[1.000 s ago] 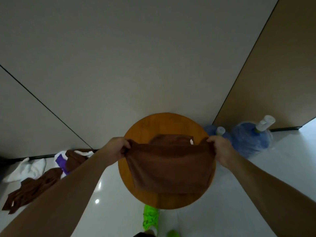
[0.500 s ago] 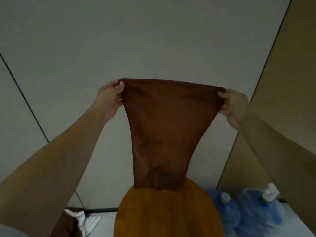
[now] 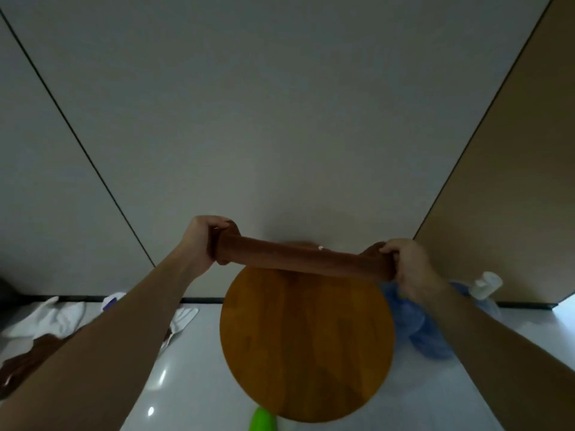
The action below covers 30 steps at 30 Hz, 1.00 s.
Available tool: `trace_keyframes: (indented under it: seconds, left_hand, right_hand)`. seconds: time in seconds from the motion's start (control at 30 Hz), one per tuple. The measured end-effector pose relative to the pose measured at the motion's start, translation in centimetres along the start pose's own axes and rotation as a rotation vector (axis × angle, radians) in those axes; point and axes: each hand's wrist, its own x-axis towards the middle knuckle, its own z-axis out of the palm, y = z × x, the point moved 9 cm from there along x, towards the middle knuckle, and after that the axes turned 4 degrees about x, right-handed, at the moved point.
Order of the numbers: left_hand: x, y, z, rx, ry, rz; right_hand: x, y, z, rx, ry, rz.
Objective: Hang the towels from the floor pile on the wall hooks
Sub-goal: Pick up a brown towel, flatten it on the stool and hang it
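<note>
Both hands up in front of the grey wall (image 3: 280,104), above the far edge of the round wooden surface (image 3: 306,340).

Left hand (image 3: 202,241): fingers curled tight over one end of the brown towel (image 3: 303,259), cloth bunched inside the fist. Right hand (image 3: 410,265): fingers likewise clamped down on the other end. Towel pulled into a taut, narrow band between the two fists, sloping slightly lower toward the right hand. It hangs just above the surface's back rim; whether it touches the wood, cannot tell. Small pale tag (image 3: 321,248) on the towel's upper edge, too small to read.

Left of the surface, on the floor (image 3: 193,384) against the wall: loose pile of white cloths (image 3: 46,318) with a darker brown cloth (image 3: 21,362), partly hidden by the left forearm.

Right of the surface: blue water jugs (image 3: 429,340), pale cap (image 3: 485,284) on one; contents not clear.

Near edge of the surface: bright green shoe tip (image 3: 263,419) on the floor.
</note>
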Motion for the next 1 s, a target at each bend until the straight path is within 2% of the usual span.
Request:
trace_keyframes:
  seconds: [0.07,0.23,0.37,0.67,1.0]
  left_hand:
    - [-0.7,-4.0,-0.6,0.016,0.011,-0.088]
    - [-2.6,-13.1,-2.6,-0.011,0.055,-0.284]
    - [-3.5,-17.2,-4.1,-0.008,0.083,-0.369]
    - [2.4,-20.6,-5.3,0.096,0.065,-0.432]
    - [15.2,-20.9,-2.3,0.218,0.056,-0.429]
  right_hand:
    - [0.0,3.5,-0.7,-0.031,0.001,0.057]
    - [-1.9,11.3,-1.8,-0.097,0.015,0.341]
    - [-2.6,14.7,-2.7,-0.135,-0.002,0.370]
    - [1.0,18.2,-3.7,-0.156,0.065,0.377]
    - [12.3,20.4,-0.7,-0.197,0.138,0.439]
